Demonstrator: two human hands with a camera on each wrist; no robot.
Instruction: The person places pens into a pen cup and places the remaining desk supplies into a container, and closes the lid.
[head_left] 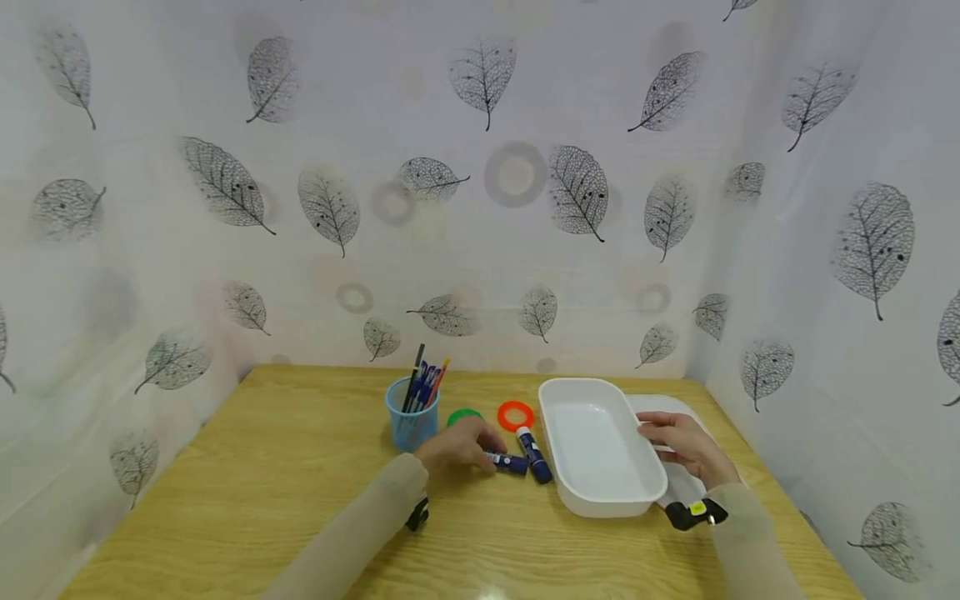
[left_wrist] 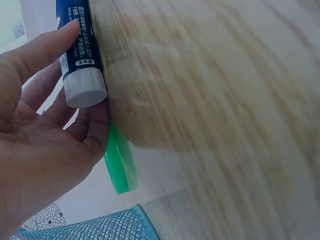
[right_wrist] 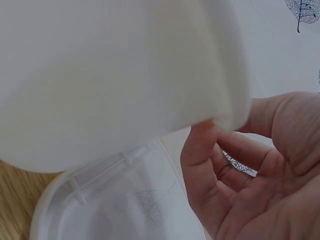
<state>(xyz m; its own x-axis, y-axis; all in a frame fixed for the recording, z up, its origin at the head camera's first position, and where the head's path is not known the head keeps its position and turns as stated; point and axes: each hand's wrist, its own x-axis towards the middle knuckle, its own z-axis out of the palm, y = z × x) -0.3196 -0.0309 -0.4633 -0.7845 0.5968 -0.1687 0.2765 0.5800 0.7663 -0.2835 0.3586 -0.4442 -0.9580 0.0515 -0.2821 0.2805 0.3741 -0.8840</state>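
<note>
In the head view my left hand (head_left: 459, 446) is low over the table, at a blue glue stick (head_left: 512, 464) lying on its side. The left wrist view has its thumb on the printed label of this glue stick (left_wrist: 82, 47), fingers curled behind, white end toward the wrist. A second blue glue stick (head_left: 535, 458) lies just to the right, against the white plastic box (head_left: 596, 442). With thumb and fingers my right hand (head_left: 688, 446) grips the right rim of that box; the right wrist view shows a fingertip under the rim (right_wrist: 235, 112).
A blue mesh cup (head_left: 412, 429) of pens stands left of my left hand. Behind the glue sticks lie an orange ring (head_left: 504, 417) and a green round thing (head_left: 463, 413), partly hidden. A pale translucent lid (head_left: 678, 405) lies right of the box. Leaf-patterned curtains enclose the table.
</note>
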